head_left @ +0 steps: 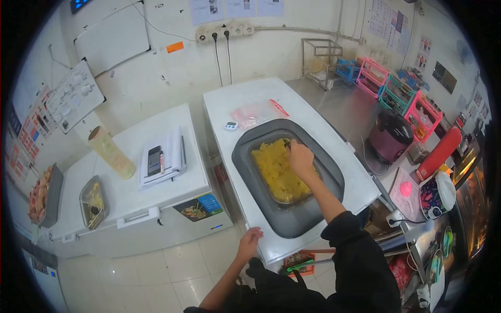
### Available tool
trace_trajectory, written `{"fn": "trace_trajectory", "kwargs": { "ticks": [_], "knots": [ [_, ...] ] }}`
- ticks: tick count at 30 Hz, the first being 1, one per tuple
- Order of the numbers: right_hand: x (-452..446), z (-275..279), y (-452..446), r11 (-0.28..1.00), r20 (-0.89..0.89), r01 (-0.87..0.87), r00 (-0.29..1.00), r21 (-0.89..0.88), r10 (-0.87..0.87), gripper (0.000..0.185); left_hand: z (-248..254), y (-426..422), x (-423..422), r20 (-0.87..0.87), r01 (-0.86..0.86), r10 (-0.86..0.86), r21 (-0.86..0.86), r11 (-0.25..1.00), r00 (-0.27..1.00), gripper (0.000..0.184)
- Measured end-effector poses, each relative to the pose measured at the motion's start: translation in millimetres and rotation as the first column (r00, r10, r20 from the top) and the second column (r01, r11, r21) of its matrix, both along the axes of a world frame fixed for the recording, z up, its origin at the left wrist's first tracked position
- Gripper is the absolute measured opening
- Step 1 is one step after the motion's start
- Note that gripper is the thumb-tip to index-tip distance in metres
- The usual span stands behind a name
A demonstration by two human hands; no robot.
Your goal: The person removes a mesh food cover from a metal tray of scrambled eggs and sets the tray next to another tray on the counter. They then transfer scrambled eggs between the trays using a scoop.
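Note:
My right hand [301, 159] is closed around the dark handle of a utensil [287, 143], whose working end is hidden in yellow food pieces [276, 167]. The food fills a clear rectangular container [284, 202], which sits inside a large grey tray [250, 195] on a white chest freezer [229, 99]. At the freezer's near left corner is my left hand [250, 243], fingers loosely bent and apart with nothing held. Whether it touches the edge I cannot tell. Behind the tray lie a small white timer [230, 126] and a clear plastic bag with a red strip [258, 113].
A second white freezer [172, 115] on the left bears a wrap roll [112, 152], papers with a phone [154, 160], and a clear food container [94, 203]. To the right are a rice cooker [390, 134] and several coloured racks [396, 94]. An orange crate [301, 262] sits below.

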State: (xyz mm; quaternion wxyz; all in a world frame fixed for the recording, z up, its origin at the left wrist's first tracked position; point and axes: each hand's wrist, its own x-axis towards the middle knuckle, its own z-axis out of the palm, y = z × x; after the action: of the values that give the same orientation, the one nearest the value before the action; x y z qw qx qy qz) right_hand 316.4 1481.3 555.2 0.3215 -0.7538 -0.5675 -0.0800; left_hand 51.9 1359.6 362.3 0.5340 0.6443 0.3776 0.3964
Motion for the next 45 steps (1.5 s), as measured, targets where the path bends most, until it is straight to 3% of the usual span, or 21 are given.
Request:
{"fn": "trace_trajectory", "kwargs": {
  "ticks": [3,4,7,9,11,12,14,16,18,23,25,27,31,32,34,36,38,42,44,45],
  "knots": [
    [11.8,21.2,2.1,0.995,-0.173,0.0,0.985,-0.1,-0.018,0.029,9.9,4.7,13.4,0.1,0.053,-0.032,-0.222,0.974,0.995,0.025],
    [22.1,22.1,6.4,0.999,-0.21,-0.037,0.977,-0.008,0.035,0.027,12.1,4.2,17.4,0.154,0.072,-0.021,-0.334,0.94,0.988,0.025],
    [47.1,56.5,6.5,0.982,-0.285,-0.044,0.954,0.185,0.096,0.025,25.5,15.9,37.7,0.216,0.093,0.001,-0.424,0.901,0.976,0.03],
    [82.7,76.3,18.8,0.982,-0.266,-0.104,0.953,0.16,0.144,0.025,34.9,34.4,55.9,0.261,0.098,0.04,-0.496,0.863,0.964,0.034],
    [108.6,104.4,20.8,0.988,-0.503,-0.117,0.851,0.099,0.151,0.027,41.0,49.1,77.4,0.397,0.2,0.082,-0.617,0.761,0.914,0.038],
    [127.9,108.4,27.4,0.981,-0.512,-0.139,0.838,0.138,0.19,0.027,49.9,53.1,88.3,0.4,0.205,0.08,-0.62,0.758,0.913,0.038],
    [154.9,118.5,34.9,0.973,-0.521,-0.155,0.824,0.174,0.224,0.027,70.5,53.7,105.2,0.217,0.039,0.154,-0.687,0.725,0.964,0.033],
    [172.5,130.2,35.9,0.964,-0.685,-0.229,0.681,0.137,0.259,0.025,59.2,56.6,112.9,0.205,0.038,0.117,-0.625,0.78,0.972,0.028],
    [189.9,123.5,44.1,0.933,-0.706,-0.32,0.623,0.162,0.337,0.023,49.8,57.5,117.1,0.212,-0.012,0.139,-0.511,0.86,0.967,0.024],
    [197.2,104.4,59.4,0.956,-0.589,-0.252,0.753,0.153,0.292,0.023,52.3,64.7,83.9,0.231,-0.071,0.228,-0.537,0.84,0.946,0.019],
    [202.8,99.5,65.2,0.948,-0.589,-0.264,0.744,0.177,0.317,0.024,56.8,68.8,56.4,0.232,-0.102,0.258,-0.527,0.844,0.938,0.018],
    [209.3,96.1,73.8,0.939,-0.588,-0.275,0.733,0.205,0.343,0.024,60.1,72.0,30.0,0.123,-0.216,0.323,-0.519,0.827,0.939,0.017],
    [214.9,84.4,89.7,0.95,-0.444,-0.247,0.842,0.19,0.307,0.027,46.8,72.3,-19.0,0.085,-0.204,0.308,-0.579,0.789,0.948,0.019],
    [213.1,79.8,95.3,0.957,-0.374,-0.215,0.886,0.195,0.275,0.027,37.6,68.7,-30.5,0.149,-0.169,0.325,-0.616,0.77,0.934,0.022],
    [218.7,64.9,110.2,0.949,-0.409,-0.241,0.859,0.204,0.306,0.027,37.9,62.5,-41.8,0.206,-0.144,0.352,-0.645,0.75,0.913,0.025],
    [219.8,49.3,128.3,0.94,-0.445,-0.274,0.829,0.204,0.339,0.026,43.0,49.0,-49.5,0.063,-0.235,0.35,-0.63,0.74,0.935,0.031],
    [220.4,35.8,147.9,0.954,-0.472,-0.252,0.829,0.163,0.3,0.026,47.7,43.4,-49.9,0.075,-0.23,0.359,-0.643,0.73,0.93,0.033],
    [195.1,33.3,164.8,0.939,-0.429,-0.279,0.837,0.199,0.34,0.026,50.3,37.4,-52.6,0.062,-0.215,0.309,-0.588,0.78,0.949,0.039],
    [185.9,34.2,177.0,0.955,-0.373,-0.266,0.879,0.131,0.296,0.026,64.5,40.3,-50.7,0.077,-0.184,0.274,-0.566,0.803,0.959,0.042],
    [182.0,35.0,183.8,0.956,-0.398,-0.265,0.869,0.126,0.293,0.026,73.4,42.1,-50.3,-0.084,-0.218,0.202,-0.451,0.866,0.976,0.044]
  ]
}}
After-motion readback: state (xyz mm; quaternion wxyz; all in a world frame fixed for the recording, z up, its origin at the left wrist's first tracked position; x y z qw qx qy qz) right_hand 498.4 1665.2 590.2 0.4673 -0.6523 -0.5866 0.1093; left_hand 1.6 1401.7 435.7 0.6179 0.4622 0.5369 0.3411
